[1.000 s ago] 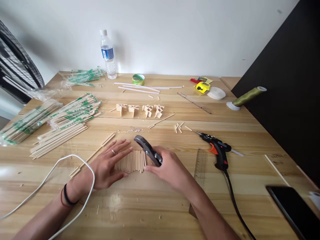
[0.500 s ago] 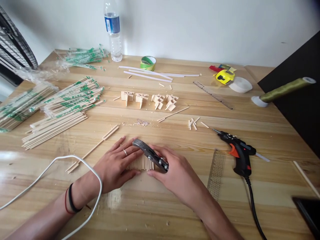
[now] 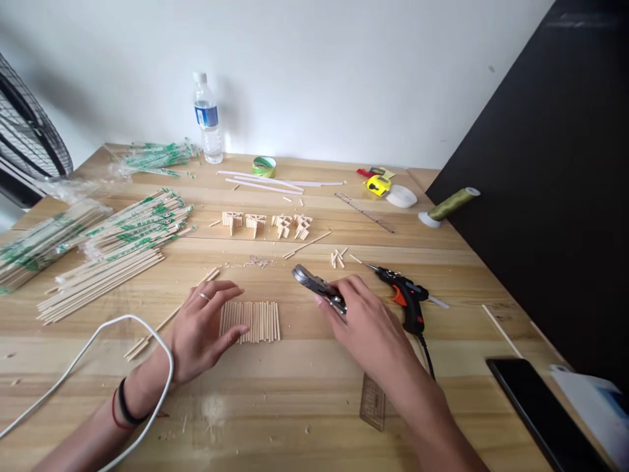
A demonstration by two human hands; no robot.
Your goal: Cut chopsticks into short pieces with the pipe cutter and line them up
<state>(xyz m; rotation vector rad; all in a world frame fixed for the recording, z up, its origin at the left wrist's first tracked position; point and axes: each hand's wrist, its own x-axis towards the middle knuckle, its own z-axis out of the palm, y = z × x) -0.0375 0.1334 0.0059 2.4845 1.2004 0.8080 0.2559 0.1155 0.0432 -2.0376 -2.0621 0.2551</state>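
Note:
A row of short wooden stick pieces [image 3: 260, 321] lies side by side on the table, its left end partly covered by my left hand [image 3: 204, 324]. That hand is open, thumb and fingers apart, the thumb over the sticks; whether it touches them I cannot tell. Right of the row, my right hand [image 3: 361, 318] is closed around a pair of grey metal pliers [image 3: 317, 283], whose head points up and left, apart from the sticks. Behind the row stand several small assemblies of glued stick pieces [image 3: 255, 223].
A black glue gun [image 3: 407, 295] and a clear ruler [image 3: 372, 403] are near my right arm. Wrapped chopsticks [image 3: 137, 223] lie left; a white cable [image 3: 122, 318] loops over my left wrist. A phone [image 3: 540, 406], tape measure [image 3: 378, 185] and bottle [image 3: 210, 124] are farther off.
My right hand has lifted the pliers away from the stick row to the right. My left hand has loosened and drawn back left, uncovering the sticks. The view has tilted up and shifted right.

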